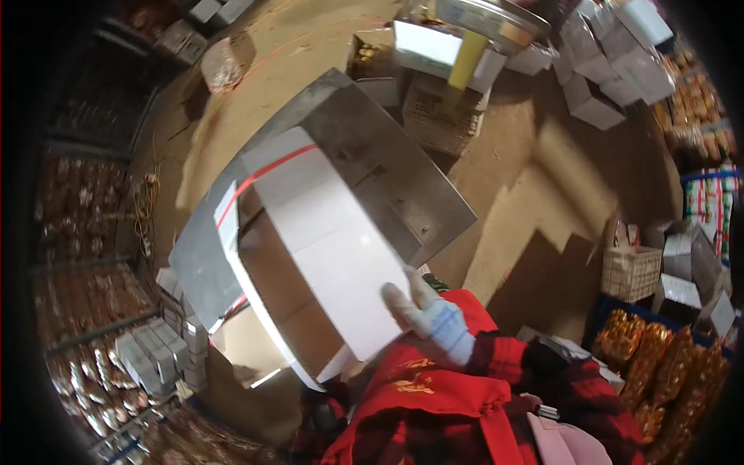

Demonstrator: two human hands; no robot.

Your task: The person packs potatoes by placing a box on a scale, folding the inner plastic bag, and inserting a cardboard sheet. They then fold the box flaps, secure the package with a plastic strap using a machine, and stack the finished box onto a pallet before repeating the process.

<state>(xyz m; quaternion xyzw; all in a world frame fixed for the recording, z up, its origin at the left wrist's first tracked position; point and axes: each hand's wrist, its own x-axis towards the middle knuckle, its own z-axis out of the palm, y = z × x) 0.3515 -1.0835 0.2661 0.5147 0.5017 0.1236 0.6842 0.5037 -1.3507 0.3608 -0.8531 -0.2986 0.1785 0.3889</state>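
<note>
A white cardboard box (329, 248) with a brown inside and a red stripe is tilted over a grey metal table (403, 178), its opening showing toward the lower left. My right hand (434, 318), in a pale glove with a bluish-white cuff, is closed on the box's near right edge. The thumb lies against the white panel, and the other fingers are partly hidden at the edge. My left hand does not show; a dark sleeve part (325, 411) appears beneath the box.
A crate (442, 116) stands beyond the table near a yellow post (467, 58). White boxes (612, 62) are stacked at upper right. Bagged goods (651, 364) fill the right side, with shelves of packs (85, 302) at left. A cable (145, 205) hangs at left.
</note>
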